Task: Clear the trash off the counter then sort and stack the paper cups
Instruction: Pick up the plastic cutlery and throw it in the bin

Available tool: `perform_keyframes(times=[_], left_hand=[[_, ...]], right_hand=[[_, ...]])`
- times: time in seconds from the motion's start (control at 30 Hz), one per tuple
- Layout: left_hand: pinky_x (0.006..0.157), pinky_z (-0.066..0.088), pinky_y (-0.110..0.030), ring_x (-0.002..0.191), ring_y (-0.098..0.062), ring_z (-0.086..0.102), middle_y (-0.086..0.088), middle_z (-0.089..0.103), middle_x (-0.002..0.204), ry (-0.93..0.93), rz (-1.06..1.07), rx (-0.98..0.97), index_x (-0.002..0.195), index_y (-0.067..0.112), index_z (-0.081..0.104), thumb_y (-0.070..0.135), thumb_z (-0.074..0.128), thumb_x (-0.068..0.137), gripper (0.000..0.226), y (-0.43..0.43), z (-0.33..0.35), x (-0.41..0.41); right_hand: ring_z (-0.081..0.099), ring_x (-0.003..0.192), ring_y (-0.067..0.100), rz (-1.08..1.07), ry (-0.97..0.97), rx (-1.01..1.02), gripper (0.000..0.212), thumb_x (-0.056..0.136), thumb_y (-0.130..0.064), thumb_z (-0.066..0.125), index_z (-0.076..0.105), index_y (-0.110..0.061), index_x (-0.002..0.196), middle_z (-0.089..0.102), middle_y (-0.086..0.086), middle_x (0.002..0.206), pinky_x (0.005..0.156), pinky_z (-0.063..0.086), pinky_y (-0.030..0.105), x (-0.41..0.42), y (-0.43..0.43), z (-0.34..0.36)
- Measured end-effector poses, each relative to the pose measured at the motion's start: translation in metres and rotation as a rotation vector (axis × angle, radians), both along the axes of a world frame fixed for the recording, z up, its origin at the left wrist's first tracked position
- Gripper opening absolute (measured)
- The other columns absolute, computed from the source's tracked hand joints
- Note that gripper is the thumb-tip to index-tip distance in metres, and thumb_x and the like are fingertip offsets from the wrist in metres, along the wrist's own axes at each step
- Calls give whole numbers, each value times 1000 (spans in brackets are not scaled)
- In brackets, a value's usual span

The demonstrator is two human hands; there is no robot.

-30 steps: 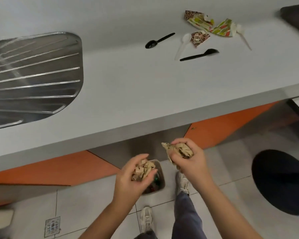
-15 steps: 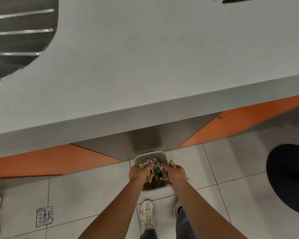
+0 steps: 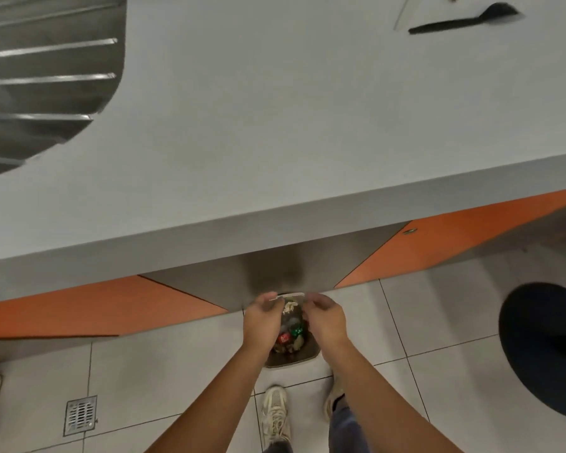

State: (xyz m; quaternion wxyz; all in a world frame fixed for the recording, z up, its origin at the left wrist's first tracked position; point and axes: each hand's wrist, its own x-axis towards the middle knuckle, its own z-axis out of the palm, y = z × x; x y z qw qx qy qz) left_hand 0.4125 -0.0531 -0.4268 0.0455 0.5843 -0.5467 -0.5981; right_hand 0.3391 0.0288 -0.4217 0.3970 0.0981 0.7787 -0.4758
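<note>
Two hands low over small bin [image 3: 309,354] on tiled floor [image 3: 438,322], under near edge of grey counter [image 3: 275,142]. Left hand [image 3: 261,322] at bin's left side, fingers loosely curled, nothing seen in grip. Right hand [image 3: 325,320] at bin's right side, fingers curled inward, also no item visible; full closure hard to tell. Crumpled brown paper scraps [image 3: 289,307] plus red and green bits lying inside bin, between both hands. Black plastic fork [image 3: 464,21] flat on counter, far right, well apart from hands. Steel sink drainboard [image 3: 46,76] far left. Orange cabinet panels [image 3: 95,308] below counter edge. Floor drain [image 3: 80,415] near left. Dark round shape [image 3: 546,348] on floor at right. No paper cups in view.
</note>
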Motion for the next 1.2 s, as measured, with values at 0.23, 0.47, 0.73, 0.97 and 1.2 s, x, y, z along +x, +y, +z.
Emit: perform_keyframes(times=[0.23,0.47,0.73,0.97,1.2], left_hand=[[77,51,-14,88,-6,67,10,72,89,427,-171,-232,89,29,70,12,63,90,19,25,159,1],[64,52,-15,71,-8,68,5,72,77,710,-335,-392,87,25,69,10,59,92,19,-8,295,-65],[67,51,-25,69,-13,64,-1,68,82,619,-329,-530,85,20,67,13,64,86,8,-79,353,-217],[75,48,-24,93,-22,62,-5,63,96,233,-506,-868,106,13,66,3,56,87,24,-129,353,-342],[92,47,-38,115,-34,50,-22,50,125,-334,-794,-1074,133,1,46,0,42,94,40,-155,312,-381]], right_hand=[[54,52,6,-54,452,-500,39,82,17,47,65,-15,67,64,-5,60,52,44,15,-24,21,161],[55,57,6,-39,825,-587,39,78,1,43,65,-29,68,63,-10,63,53,44,16,-107,18,290],[40,130,33,692,1363,303,48,90,5,45,48,-4,137,45,19,141,106,26,34,-269,-28,285],[55,93,28,1236,1646,464,31,98,-9,34,55,-11,121,58,8,108,87,34,32,-333,-41,286],[51,95,31,1268,1515,310,28,92,-2,44,57,-4,116,50,15,110,75,40,38,-364,-30,292]])
